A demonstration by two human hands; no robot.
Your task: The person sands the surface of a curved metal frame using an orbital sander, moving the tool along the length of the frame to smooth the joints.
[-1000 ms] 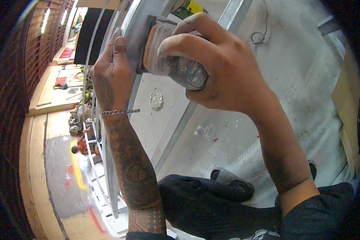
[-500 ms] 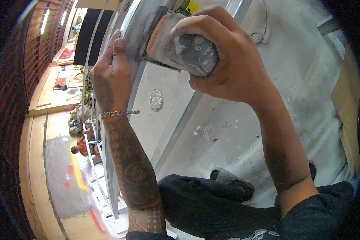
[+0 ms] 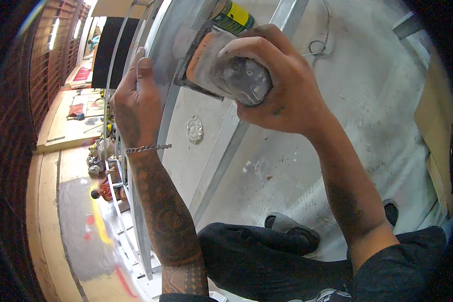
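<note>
My right hand (image 3: 289, 93) is wrapped round the dark rounded top of a dusty palm sander (image 3: 205, 59) with an orange band. The sander is tilted on its side, and its flat pad faces a grey metal bar (image 3: 165, 70). Whether the pad touches the bar is hard to tell. On the same bar's left side, my left hand (image 3: 140, 103) holds on, thumb on the near face and the other fingers partly hidden at the outer edge. A chain bracelet circles that wrist. Just beyond the sander lies a yellow and dark green can (image 3: 234, 16).
A slanting metal crossbar (image 3: 221, 153) runs below the sander. A dried whitish blob (image 3: 195, 130) marks the dusty floor sheet (image 3: 367, 65), where a thin cable (image 3: 317, 48) curls. Cardboard (image 3: 435, 121) stands at right. Another person (image 3: 104, 190) is at far left.
The sander and my right hand have shifted slightly down and left in the picture. More of the can shows now. My left hand keeps its hold on the bar.
</note>
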